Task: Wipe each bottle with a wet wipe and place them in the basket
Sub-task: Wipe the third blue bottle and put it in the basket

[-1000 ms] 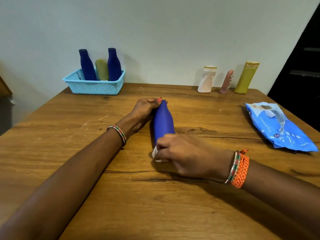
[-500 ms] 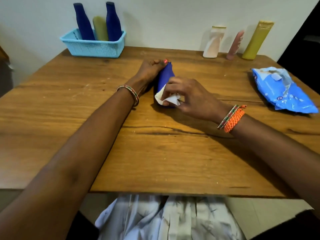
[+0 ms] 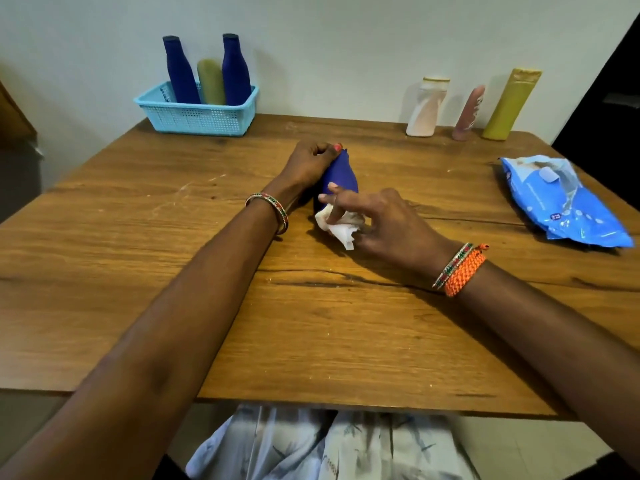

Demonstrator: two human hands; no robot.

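Now that the right hand point(image 3: 384, 223) has loosened, fingers half spread on the crumpled wet wipe point(image 3: 341, 226), the left hand point(image 3: 308, 164) grips the blue bottle point(image 3: 338, 176), seemingly basket-ready.

Wooden table point(image 3: 346, 341) is seen filling most of the view; a dark crack in the grain runs across its middle. A pale wall point(image 3: 346, 46) is seen behind it at 12 o'clock. A dark opening point(image 3: 609, 109) is noted at 2 o'clock. A brown piece of furniture point(image 3: 14, 123) is partly seen at 10 o'clock, cut off by the frame. Light patterned clothing point(image 3: 329, 445) is seen below the table's near edge at 6 o'clock. Beaded bangles point(image 3: 273, 211) are noted near centre; an orange braided band point(image 3: 465, 273) is noted at 4 o'clock.
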